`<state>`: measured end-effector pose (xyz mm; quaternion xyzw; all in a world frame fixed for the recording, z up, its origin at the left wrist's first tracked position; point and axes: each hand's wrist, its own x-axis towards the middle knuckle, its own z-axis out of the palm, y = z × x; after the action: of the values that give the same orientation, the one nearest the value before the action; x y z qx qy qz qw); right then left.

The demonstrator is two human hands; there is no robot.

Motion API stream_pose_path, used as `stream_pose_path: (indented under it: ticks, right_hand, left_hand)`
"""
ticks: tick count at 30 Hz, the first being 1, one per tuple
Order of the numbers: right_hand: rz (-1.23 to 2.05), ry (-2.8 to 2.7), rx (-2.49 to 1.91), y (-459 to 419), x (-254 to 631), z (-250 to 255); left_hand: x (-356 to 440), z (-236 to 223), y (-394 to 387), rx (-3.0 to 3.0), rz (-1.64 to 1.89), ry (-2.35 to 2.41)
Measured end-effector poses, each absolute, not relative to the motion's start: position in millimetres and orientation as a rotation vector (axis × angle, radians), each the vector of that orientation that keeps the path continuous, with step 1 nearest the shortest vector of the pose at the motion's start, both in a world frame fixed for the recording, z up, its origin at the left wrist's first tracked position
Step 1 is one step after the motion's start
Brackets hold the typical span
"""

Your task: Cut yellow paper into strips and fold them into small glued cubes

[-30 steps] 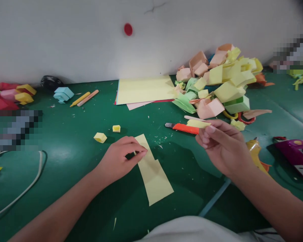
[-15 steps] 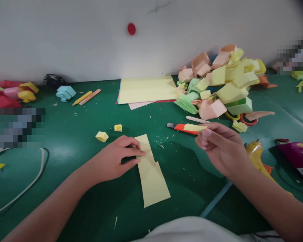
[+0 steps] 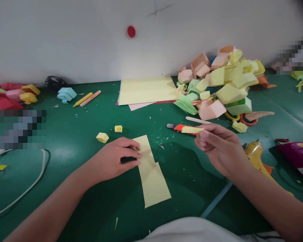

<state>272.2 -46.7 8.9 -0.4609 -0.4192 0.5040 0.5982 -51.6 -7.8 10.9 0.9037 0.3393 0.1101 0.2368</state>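
Under the fingertips of my left hand (image 3: pixel 120 156) lies a notched strip of pale yellow paper (image 3: pixel 154 181), flat on the green tabletop. That hand is open, its fingers apart along the strip's left edge. My right hand (image 3: pixel 217 144) pinches a small pale yellow paper piece (image 3: pixel 190 129) between thumb and fingers, held above an orange utility knife (image 3: pixel 178 127). The knife's handle is partly hidden by the paper and the hand. Two small folded yellow paper pieces (image 3: pixel 102 137) rest beyond my left hand.
A heap of folded paper shapes (image 3: pixel 224 84) fills the back right, with scissor handles (image 3: pixel 247 120) under it. Paper sheets (image 3: pixel 146 90) lie against the wall. A yellow glue gun (image 3: pixel 256 156) and a purple power strip (image 3: pixel 296 156) are at right; a white cable (image 3: pixel 43 164) curves at left.
My left hand's pinched fingers have spread and come down on the paper strip, whose near end turned slightly left. In my right hand, the small paper piece shifted a little left and down.
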Motion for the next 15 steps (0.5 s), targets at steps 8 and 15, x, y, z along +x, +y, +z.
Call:
stream_pose_path:
  ticks: [8,15]
  right_hand:
    - [1.228,-0.909,-1.059,-46.2,272.3,9.7]
    - [1.219,-0.965,-1.073,-45.0,273.7,8.1]
  left_hand:
    - [-49.4,4.7,-6.6,2.586,0.382,0.859]
    - [-41.3,9.6,-16.0,2.732,0.328,0.824]
